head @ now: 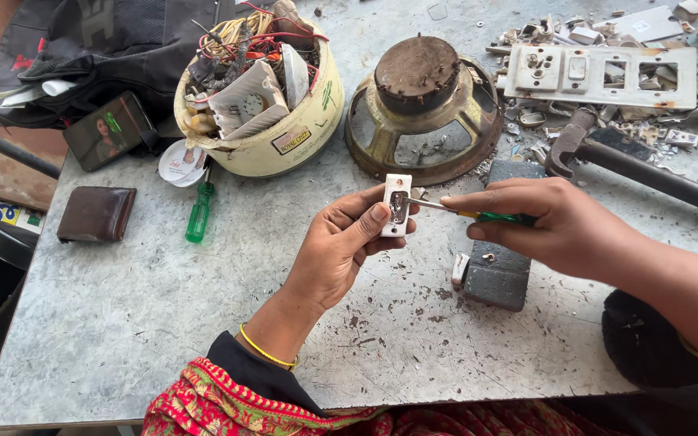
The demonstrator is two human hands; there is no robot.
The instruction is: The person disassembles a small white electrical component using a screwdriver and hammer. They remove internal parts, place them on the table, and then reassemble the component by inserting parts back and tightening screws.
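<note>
Small white switch module (pixel 397 205), upright above the grey metal tabletop (pixel 163 323), pinched between thumb and fingers of the left hand (pixel 341 246). Thin screwdriver (pixel 462 213), green-handled, tip in the module's open back, gripped tight in the right hand (pixel 551 226). Beneath: dark grey block (pixel 494 274). Behind: rusty speaker frame (pixel 423 105), hammer (pixel 607 157), cream tub of wires (pixel 268 97).
</note>
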